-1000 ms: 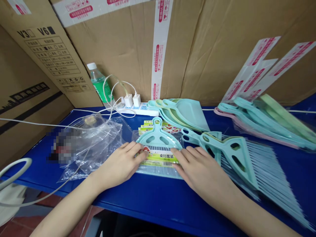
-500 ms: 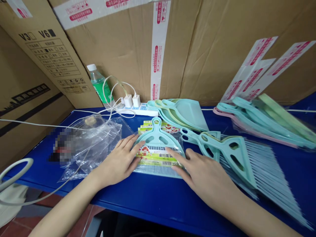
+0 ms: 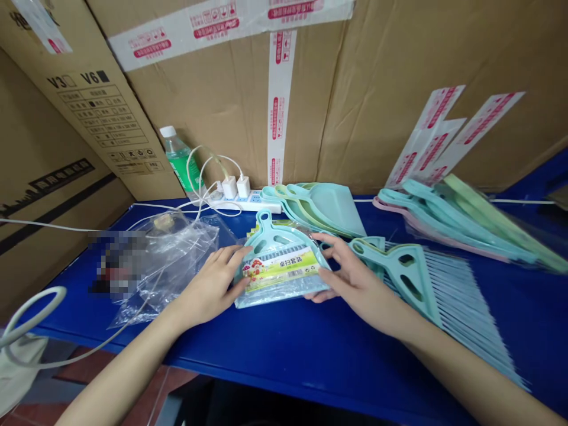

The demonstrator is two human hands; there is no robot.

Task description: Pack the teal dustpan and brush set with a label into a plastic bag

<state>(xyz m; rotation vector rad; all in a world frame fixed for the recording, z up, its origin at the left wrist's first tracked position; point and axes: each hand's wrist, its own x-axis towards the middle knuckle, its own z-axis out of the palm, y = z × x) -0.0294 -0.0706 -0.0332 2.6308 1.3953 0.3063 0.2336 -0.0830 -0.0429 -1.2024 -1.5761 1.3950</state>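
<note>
Change: since the earlier frame the bagged brush set is tilted up at its right side, no longer flat on the blue table.
Right hand: fingers curled around the right edge of the set, thumb below, holding it.
Left hand: fingers spread flat, tips touching the left edge of the set.
Place of the set: centre of the frame.
Right of centre: loose brushes.
Upper centre: stacked dustpans.
Left of centre: clear plastic bags.
</note>
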